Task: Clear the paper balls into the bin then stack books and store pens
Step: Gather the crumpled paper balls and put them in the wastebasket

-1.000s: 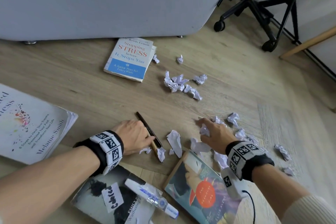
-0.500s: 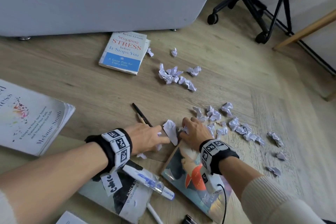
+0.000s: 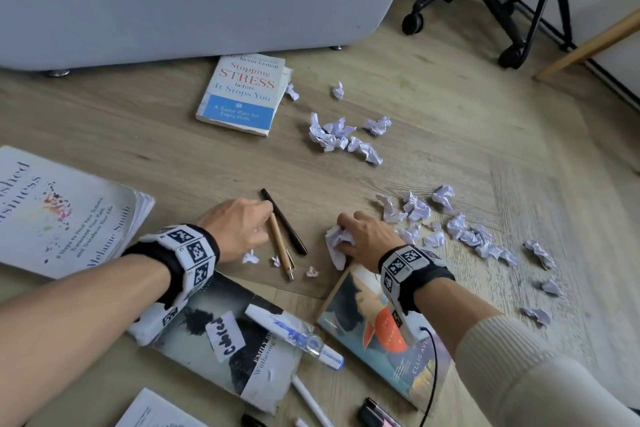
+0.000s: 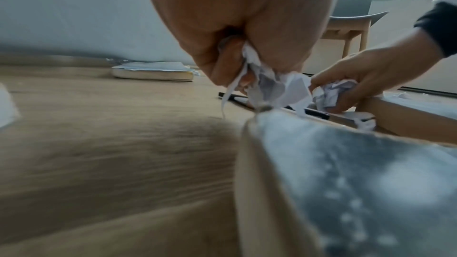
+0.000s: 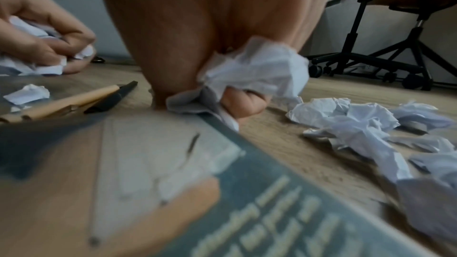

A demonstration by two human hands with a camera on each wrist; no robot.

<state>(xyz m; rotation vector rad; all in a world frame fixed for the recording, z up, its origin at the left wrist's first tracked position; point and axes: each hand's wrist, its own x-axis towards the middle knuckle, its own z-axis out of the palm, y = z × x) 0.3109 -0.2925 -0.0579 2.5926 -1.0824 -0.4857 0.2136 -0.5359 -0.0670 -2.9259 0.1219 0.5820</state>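
Paper balls (image 3: 464,229) are lying scattered over the wooden floor (image 3: 138,121), most in a trail off to the right, another clump (image 3: 337,137) farther out near the blue book (image 3: 244,94). Right hand (image 3: 369,236) is curling its fingers (image 5: 243,103) around a crumpled wad (image 5: 257,67) at the corner of the teal book (image 3: 388,333), apparently bunching several scraps together so that fewer trips to the bin are needed. Left hand (image 3: 239,225) is clenching a second wad (image 4: 277,87) in its fist, low over the floor, just beside the tan pen (image 3: 281,246) and black pen (image 3: 284,222), which are lying side by side and touching. Three tiny scraps (image 3: 250,257) are sitting loose near the pens. No bin is showing in any view, so where the paper is headed is unclear. Nearer the person, a marker (image 3: 294,336) is resting on the grey book (image 3: 221,350), and a big white book (image 3: 62,211) is lying at far left; stacking and pen storage are not yet begun.
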